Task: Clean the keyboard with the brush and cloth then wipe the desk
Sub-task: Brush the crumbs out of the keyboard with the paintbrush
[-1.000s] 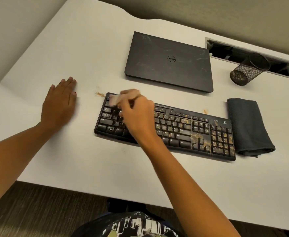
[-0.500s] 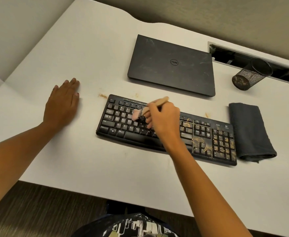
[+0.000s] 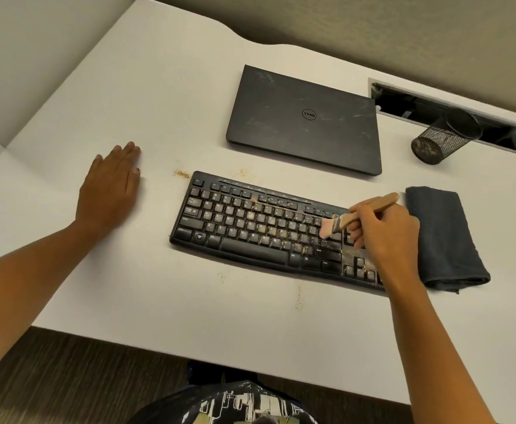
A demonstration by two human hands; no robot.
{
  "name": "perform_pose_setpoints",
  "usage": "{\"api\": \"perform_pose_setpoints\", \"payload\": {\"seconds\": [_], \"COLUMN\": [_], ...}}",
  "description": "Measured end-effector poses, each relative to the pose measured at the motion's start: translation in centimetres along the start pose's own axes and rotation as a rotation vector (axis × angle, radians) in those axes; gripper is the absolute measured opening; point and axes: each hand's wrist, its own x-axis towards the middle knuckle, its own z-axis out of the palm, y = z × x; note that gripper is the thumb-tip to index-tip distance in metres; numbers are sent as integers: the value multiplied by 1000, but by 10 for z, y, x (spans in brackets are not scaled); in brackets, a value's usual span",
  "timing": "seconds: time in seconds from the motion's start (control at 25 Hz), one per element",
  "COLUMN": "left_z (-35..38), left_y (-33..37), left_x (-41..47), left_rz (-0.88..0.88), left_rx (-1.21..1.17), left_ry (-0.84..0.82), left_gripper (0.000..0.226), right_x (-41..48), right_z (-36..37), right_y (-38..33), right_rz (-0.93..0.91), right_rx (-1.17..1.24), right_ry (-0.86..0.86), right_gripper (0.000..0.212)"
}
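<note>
A black keyboard (image 3: 250, 228) lies on the white desk (image 3: 165, 87), dusted with brown crumbs across its middle keys. My right hand (image 3: 382, 234) grips a small wooden-handled brush (image 3: 354, 217) over the keyboard's right part, pale bristles touching the keys near the enter key. This hand hides the number pad. A folded dark grey cloth (image 3: 443, 237) lies just right of the keyboard. My left hand (image 3: 109, 188) rests flat on the desk, left of the keyboard, fingers straight.
A closed black laptop (image 3: 305, 120) lies behind the keyboard. A black mesh pen cup (image 3: 443, 136) lies tipped by a cable slot (image 3: 428, 108) at the back right. Crumbs (image 3: 180, 173) dot the desk near the keyboard's top left corner and its front.
My right hand has swept the brush from the keyboard's left end to its right part. The left hand has stayed flat on the desk.
</note>
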Motion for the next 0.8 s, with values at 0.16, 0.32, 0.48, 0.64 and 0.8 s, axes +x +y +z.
{"api": "perform_pose_setpoints", "payload": {"seconds": [0.16, 0.32, 0.48, 0.64, 0.8], "left_z": [-1, -3, -2, -3, -4], "left_y": [0, 3, 2, 2, 3], "left_x": [-1, -1, 0, 0, -1], "left_rz": [-1, -19, -24, -26, -19], "left_rx": [-3, -30, -27, -28, -24], "left_ry": [0, -3, -22, -22, -13], "left_gripper": [55, 55, 57, 56, 54], "right_x": [0, 10, 13, 21, 34], "right_z": [23, 70, 113, 131, 96], "right_y": [-38, -84, -129, -135, -106], "right_rz": [-225, -518, -654, -793, -745], "right_rx": [25, -22, 13, -136, -297], "right_ry": [-119, -354, -614, -644, -649], "right_gripper": [7, 7, 11, 13, 15]}}
